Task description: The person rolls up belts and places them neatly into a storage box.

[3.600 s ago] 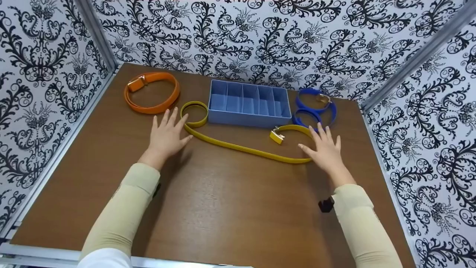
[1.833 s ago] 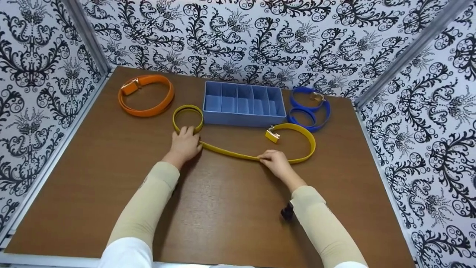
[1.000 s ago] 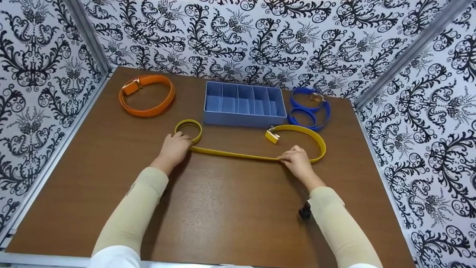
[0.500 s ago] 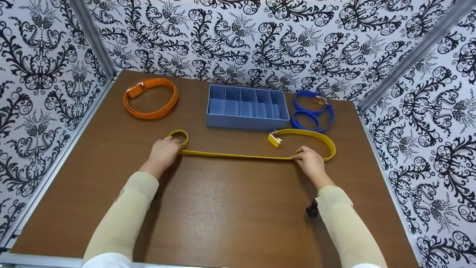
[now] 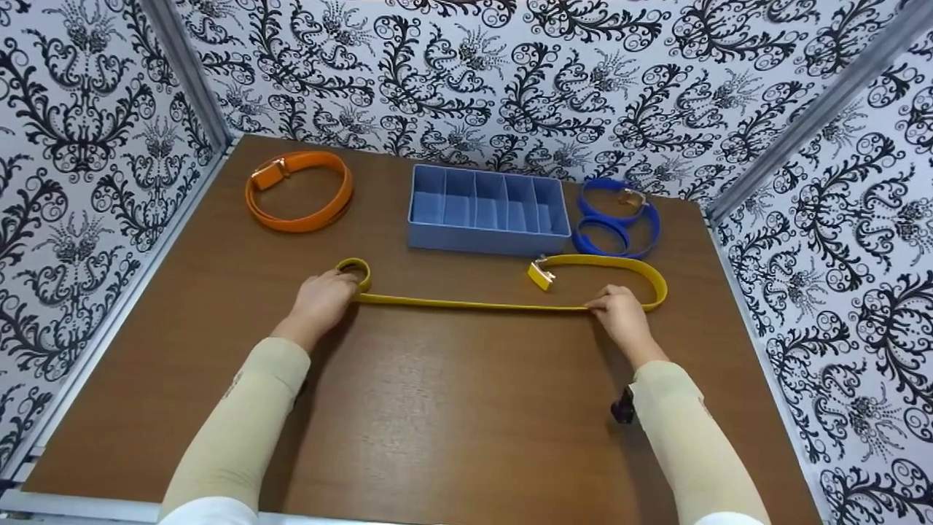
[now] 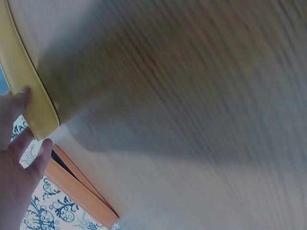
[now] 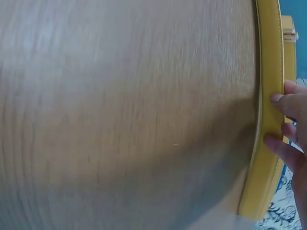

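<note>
A yellow belt (image 5: pixel 474 303) stands on its edge across the middle of the table, its front run pulled nearly straight. My left hand (image 5: pixel 324 300) grips it near its left end, where the tip curls back in a small loop. Thumb and fingers of the left hand (image 6: pixel 21 139) sit on both faces of the strap in the left wrist view. Farther right, my right hand (image 5: pixel 619 315) pinches the same belt between thumb and fingers, also seen on the strap (image 7: pixel 271 72) in the right wrist view. Past that hand the belt bends back toward its buckle (image 5: pixel 541 275).
A blue-grey tray (image 5: pixel 488 240) with several compartments stands at the back middle. An orange belt (image 5: pixel 299 224) lies coiled at the back left, a blue belt (image 5: pixel 654 226) at the back right. Patterned walls (image 5: pixel 466 80) enclose the brown table (image 5: pixel 452 423).
Both hands went from spread above the belt to gripping it, then moved apart. The front run is longer and straighter, the left loop smaller and nearer. The buckle has hardly moved.
</note>
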Demonstrator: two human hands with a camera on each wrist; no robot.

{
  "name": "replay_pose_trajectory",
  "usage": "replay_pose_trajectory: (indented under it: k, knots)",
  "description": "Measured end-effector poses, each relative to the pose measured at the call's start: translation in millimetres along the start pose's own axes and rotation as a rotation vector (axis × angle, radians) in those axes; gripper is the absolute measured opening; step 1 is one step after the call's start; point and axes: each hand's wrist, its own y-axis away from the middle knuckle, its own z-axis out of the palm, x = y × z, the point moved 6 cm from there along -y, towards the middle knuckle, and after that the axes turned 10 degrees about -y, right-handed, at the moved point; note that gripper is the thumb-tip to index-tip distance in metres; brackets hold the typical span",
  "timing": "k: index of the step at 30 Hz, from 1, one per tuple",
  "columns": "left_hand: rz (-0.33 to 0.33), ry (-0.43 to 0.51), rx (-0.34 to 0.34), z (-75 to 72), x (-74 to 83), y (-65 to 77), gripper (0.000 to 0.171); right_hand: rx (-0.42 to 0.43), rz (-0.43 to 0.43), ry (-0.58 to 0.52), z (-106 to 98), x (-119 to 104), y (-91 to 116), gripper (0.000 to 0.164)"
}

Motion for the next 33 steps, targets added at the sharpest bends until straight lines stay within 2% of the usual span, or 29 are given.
replay_pose_trajectory:
  k: [3,6,9,12,16,20,29,33]
  knots:
    - [0.0,0.024,0.03,-0.3,4.6,-0.2,0.027,0.045,0.014,-0.025,0,5,0,0.013]
    - [0.014,0.018,0.061,-1.6,10.1,0.5,0.024,0.076,0.068,-0.037,2,6,2,0.012]
    - [0.023,0.015,0.059,-1.4,15.2,0.6,0.022,0.087,0.126,-0.042,6,3,4,0.015]
    - [0.019,0.019,0.062,-1.7,19.7,-0.3,0.022,0.08,0.147,-0.066,13,-6,5,0.023]
    - [0.031,0.002,0.123,-4.2,31.2,-3.3,0.022,0.065,0.113,-0.102,25,-25,3,0.031]
    - [0.064,-0.019,0.183,-6.5,52.6,-9.5,0.02,0.051,0.068,-0.13,37,-46,-1,0.034]
    - [0.149,0.033,0.228,-7.5,106.7,-25.9,0.015,-0.041,-0.071,-0.202,69,-105,-15,0.031]
    - [0.147,0.031,0.239,-8.2,125.4,-30.9,0.015,-0.072,-0.126,-0.213,85,-130,-20,0.033]
